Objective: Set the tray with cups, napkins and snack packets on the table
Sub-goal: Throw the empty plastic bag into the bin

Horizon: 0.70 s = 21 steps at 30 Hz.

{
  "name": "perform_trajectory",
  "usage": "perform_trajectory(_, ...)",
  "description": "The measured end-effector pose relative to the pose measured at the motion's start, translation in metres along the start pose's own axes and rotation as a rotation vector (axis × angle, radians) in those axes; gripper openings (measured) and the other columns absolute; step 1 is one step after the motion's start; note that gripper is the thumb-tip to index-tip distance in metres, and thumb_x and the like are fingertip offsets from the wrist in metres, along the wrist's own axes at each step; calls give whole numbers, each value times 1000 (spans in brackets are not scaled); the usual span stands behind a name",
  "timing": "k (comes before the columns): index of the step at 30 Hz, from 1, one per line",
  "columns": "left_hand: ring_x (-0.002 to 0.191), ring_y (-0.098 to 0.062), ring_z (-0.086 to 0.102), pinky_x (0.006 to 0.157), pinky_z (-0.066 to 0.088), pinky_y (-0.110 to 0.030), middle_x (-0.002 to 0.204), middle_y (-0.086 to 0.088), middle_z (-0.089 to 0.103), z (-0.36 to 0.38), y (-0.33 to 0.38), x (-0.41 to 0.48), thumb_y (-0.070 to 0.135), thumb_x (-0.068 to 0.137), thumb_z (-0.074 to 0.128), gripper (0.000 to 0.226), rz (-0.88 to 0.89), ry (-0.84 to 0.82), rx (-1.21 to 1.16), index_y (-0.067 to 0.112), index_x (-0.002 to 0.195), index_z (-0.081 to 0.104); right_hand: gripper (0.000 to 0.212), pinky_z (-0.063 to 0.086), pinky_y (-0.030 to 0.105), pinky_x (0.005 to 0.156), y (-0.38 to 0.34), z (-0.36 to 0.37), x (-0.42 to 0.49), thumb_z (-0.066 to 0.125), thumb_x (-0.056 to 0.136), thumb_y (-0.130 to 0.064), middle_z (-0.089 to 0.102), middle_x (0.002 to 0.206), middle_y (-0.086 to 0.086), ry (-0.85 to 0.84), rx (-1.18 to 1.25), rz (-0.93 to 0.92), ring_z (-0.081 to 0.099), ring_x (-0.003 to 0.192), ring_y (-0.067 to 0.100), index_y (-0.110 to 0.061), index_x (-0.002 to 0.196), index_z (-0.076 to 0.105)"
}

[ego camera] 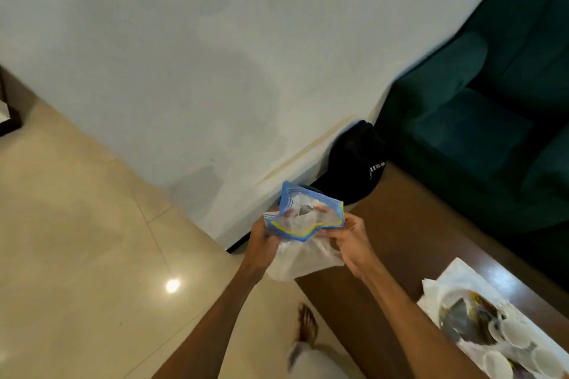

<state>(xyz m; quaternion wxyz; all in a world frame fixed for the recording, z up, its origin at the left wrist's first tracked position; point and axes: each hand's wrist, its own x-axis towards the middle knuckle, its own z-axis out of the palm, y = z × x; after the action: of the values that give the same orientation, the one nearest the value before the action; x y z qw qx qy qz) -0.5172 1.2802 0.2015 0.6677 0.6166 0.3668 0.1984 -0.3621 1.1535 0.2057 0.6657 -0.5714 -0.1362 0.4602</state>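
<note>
A clear zip bag (303,221) with a blue and yellow seal is held up in front of me over the table's near corner. My left hand (261,243) grips its left edge and my right hand (351,240) grips its right edge, with the bag's mouth pulled apart. The bag's contents are blurred. At the bottom right, a white tray (455,274) rests on the brown table (400,224). On it are several white cups (517,334), a white napkin (431,289) and dark snack packets (468,317).
A black bag (354,163) sits at the table's far end against the white wall. A dark green sofa (480,108) runs along the table's right side. Beige floor tiles (77,240) spread to the left. My foot (308,323) stands beside the table.
</note>
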Motion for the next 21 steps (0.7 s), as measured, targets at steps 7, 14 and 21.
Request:
perform_trajectory(7, 106, -15, 69, 82, 61, -36, 131, -6, 65, -6, -3, 112, -1, 81, 79, 65, -141, -173, 166, 33, 129, 52, 28, 63, 39, 81, -17, 6, 118, 67, 81, 14, 75, 110, 17, 143, 140, 18, 70, 103, 35, -6, 98, 79)
perform_trajectory(14, 117, -25, 61, 91, 59, -37, 126, -10, 63, -4, -70, 245, -14, 73, 78, 56, 106, -23, 470, 6, 123, 63, 43, 42, 18, 108, 42, -30, 223, 77, 81, 3, 37, 152, 7, 162, -635, -230, 40, 139, 18, -12, 120, 70)
perform_trajectory(21, 136, -5, 35, 104, 29, 1, 153, -7, 34, 8, -278, 345, 5, 77, 78, 73, 200, -329, 806, 14, 142, 47, 78, 48, 38, 108, 241, -66, 323, 65, 88, -13, 8, 164, 6, 239, -1274, 28, 24, 148, 28, -29, 153, 25)
